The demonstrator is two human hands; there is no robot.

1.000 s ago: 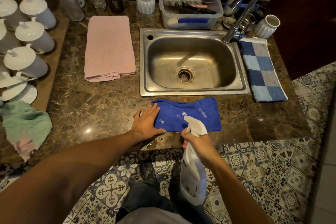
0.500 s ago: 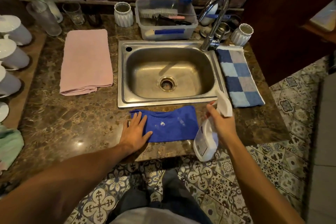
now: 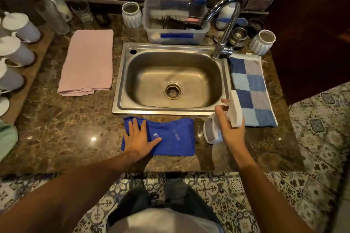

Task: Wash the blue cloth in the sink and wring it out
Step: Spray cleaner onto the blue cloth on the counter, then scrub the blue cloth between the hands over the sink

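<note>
The blue cloth lies flat on the marble counter just in front of the steel sink, with small white foam spots on it. My left hand rests flat on the cloth's left part, fingers spread. My right hand holds a white spray bottle by its neck, to the right of the cloth, the bottle's base at the counter. The sink basin is dry-looking and holds nothing. The tap curves over its back right corner, with no water running.
A checked blue towel lies right of the sink, a folded pink towel left of it. Behind the sink stands a plastic tub with brushes, white ribbed cups and glasses. White lidded mugs line the far left.
My right hand carried the spray bottle from over the cloth's front edge to the right and set it down beside the cloth. My left hand stayed flat on the cloth.
</note>
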